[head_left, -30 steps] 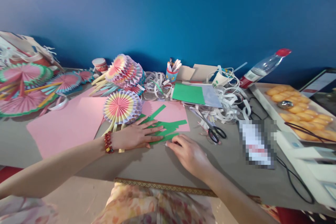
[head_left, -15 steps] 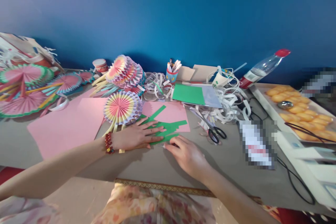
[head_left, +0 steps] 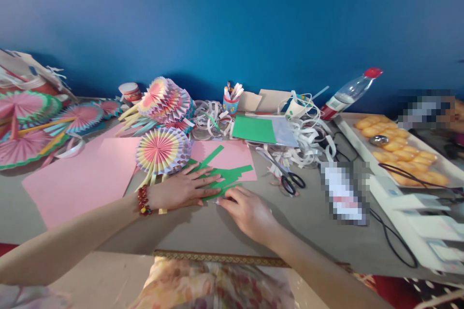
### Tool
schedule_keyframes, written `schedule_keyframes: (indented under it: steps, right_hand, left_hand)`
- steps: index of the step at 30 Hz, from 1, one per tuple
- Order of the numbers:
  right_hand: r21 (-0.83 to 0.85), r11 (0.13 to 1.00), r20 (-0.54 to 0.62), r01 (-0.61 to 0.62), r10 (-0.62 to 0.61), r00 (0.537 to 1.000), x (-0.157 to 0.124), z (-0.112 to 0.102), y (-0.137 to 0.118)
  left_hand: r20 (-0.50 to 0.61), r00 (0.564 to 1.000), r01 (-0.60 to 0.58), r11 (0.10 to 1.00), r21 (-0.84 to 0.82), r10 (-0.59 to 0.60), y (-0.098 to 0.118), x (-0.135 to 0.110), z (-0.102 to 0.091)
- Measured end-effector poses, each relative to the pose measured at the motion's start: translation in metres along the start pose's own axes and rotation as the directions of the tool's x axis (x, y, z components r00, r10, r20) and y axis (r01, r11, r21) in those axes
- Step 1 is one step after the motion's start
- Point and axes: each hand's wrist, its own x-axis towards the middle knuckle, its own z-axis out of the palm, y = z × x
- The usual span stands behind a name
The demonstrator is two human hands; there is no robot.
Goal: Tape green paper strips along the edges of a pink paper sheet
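Observation:
My left hand (head_left: 177,192) lies flat with its fingers spread, pressing green paper strips (head_left: 232,176) down on a pink sheet and the grey table. Beside it, at the strips' near edge, my right hand (head_left: 250,211) has thumb and fingers pinched together. A small whitish bit shows at the right fingertips, too small to name. Just beyond the left wrist lies a folded paper rosette (head_left: 163,150) in pink, yellow and lilac, partly on the pink paper (head_left: 79,176). Scissors (head_left: 290,183) with black handles rest to the right of the strips.
Behind are a pleated paper lantern (head_left: 168,99), a pen cup (head_left: 231,104), a green sheet (head_left: 253,129) and curled white strips (head_left: 304,140). To the right stand a red-capped bottle (head_left: 350,94), a tray of yellow pieces (head_left: 406,149) and a white device with cables (head_left: 416,222). More paper fans (head_left: 29,123) lie left.
The view has swung slightly to the right. My right hand has edged a little farther onto the lowest green strip, while my left hand stays pressed in place.

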Motion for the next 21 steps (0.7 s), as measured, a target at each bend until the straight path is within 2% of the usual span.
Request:
schedule_keyframes:
  steps: [16,21]
  right_hand:
    - [0.002,0.999,-0.011,0.032,-0.032,0.999,0.0034,0.0033,0.0002]
    - [-0.022,1.000,0.006,0.021,-0.021,1.000,0.0025,0.0063,0.0012]
  left_hand:
    - [0.005,1.000,-0.010,1.000,-0.013,0.010,-0.0020,-0.0011,0.0037]
    - [0.039,0.999,-0.002,0.999,-0.040,0.004,-0.0034,0.0004,-0.0024]
